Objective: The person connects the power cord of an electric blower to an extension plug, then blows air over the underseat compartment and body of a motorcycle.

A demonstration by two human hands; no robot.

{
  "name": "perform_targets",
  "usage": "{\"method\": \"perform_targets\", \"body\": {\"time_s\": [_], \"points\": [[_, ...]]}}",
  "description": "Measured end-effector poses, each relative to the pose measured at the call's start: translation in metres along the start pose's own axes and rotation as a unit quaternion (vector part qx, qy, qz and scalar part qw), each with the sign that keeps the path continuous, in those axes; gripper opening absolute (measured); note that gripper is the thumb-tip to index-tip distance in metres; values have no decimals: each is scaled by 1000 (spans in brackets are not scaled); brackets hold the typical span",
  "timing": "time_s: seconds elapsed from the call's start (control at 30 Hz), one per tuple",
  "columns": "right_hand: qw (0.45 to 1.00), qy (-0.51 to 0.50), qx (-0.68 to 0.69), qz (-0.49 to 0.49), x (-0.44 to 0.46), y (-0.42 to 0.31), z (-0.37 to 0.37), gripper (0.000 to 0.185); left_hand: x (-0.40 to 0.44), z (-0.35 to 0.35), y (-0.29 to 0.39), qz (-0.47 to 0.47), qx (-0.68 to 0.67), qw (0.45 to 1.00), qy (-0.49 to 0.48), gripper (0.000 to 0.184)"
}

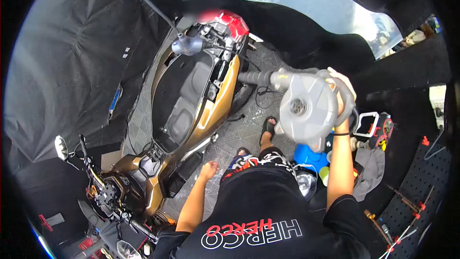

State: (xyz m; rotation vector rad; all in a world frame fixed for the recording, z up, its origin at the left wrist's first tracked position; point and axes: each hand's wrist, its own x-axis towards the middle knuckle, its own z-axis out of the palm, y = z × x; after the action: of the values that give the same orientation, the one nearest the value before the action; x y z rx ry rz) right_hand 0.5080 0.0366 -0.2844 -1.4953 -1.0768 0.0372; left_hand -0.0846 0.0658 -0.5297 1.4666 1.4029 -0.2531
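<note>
In my raised right hand (344, 84) is a bulky grey blower (306, 110), gripped by its looped handle. It has a round vented opening on the side facing me, and its black ribbed nozzle points left at the scooter's rear. My left hand (209, 169) hangs low beside the scooter, fingers curled in, with nothing visible in it. A gold-and-black scooter (213, 112) stands at the left with its seat off. Its storage bin (184, 96) is exposed, and a red tail light (235, 25) shows at the far end.
A grey-blue device (187, 45) hangs on a pole over the scooter's rear. At the right, a blue container (309, 157), a headlight (305, 182) and a grey cloth (371, 170) sit near my legs. A black pegboard (421, 177) holds tools. Dark curtains (72, 62) enclose the space.
</note>
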Motion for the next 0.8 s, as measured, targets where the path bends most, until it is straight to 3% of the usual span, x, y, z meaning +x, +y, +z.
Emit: {"method": "perform_targets", "body": {"time_s": [0.17, 0.23, 0.27, 0.3, 0.33, 0.37, 0.4, 0.43, 0.47, 0.53, 0.57, 0.63, 0.67, 0.7, 0.73, 0.8], "points": [[995, -48, -52, 73, -43, -10, 0, 23, -7, 2, -91, -47, 5, 999, 8, 32], [991, -37, 16, 128, -67, -16, 3, 26, -21, -7, -81, -26, 61, 998, -6, 28], [994, 3, -24, 109, -85, -12, 8, 27, -23, -11, -73, 25, 51, 998, -1, 24], [998, 35, -40, 44, -87, -35, 19, 23, -23, -17, -60, 75, 40, 996, 3, 22], [996, 14, -73, 48, -94, -41, 18, 22, -25, -25, -30, 92, 47, 994, 37, 20], [993, -7, -104, 52, -101, -47, 17, 23, -6, -27, -29, 204, 96, 968, 114, 21], [992, -25, -93, 87, -106, -55, 22, 21, -8, -39, 9, 243, 65, 954, 165, 20], [990, -37, -58, 121, -116, -56, 25, 22, -1, -51, 38, 258, 109, 936, 213, 18], [992, -22, -68, 101, -128, -56, 30, 22, 3, -62, 77, 273, 55, 923, 265, 18], [989, 11, -147, 26, -156, -45, 39, 21, 38, -77, 126, 306, 104, 857, 400, 17], [990, 50, -133, 24, -167, -40, 51, 19, 39, -86, 166, 302, 76, 853, 418, 20], [986, 22, -89, 136, -171, -45, 68, 17, 64, -102, 225, 369, 113, 790, 477, 33], [984, 0, -69, 167, -177, -28, 73, 18, 84, -108, 243, 376, 165, 773, 484, 39], [985, -12, -74, 158, -181, -20, 78, 18, 101, -112, 261, 319, 179, 815, 450, 41], [985, 25, -65, 158, -189, -6, 88, 18, 126, -120, 267, 277, 217, 850, 392, 40], [980, 104, -67, 159, -203, 18, 109, 18, 146, -134, 289, 252, 302, 836, 384, 41]]}}
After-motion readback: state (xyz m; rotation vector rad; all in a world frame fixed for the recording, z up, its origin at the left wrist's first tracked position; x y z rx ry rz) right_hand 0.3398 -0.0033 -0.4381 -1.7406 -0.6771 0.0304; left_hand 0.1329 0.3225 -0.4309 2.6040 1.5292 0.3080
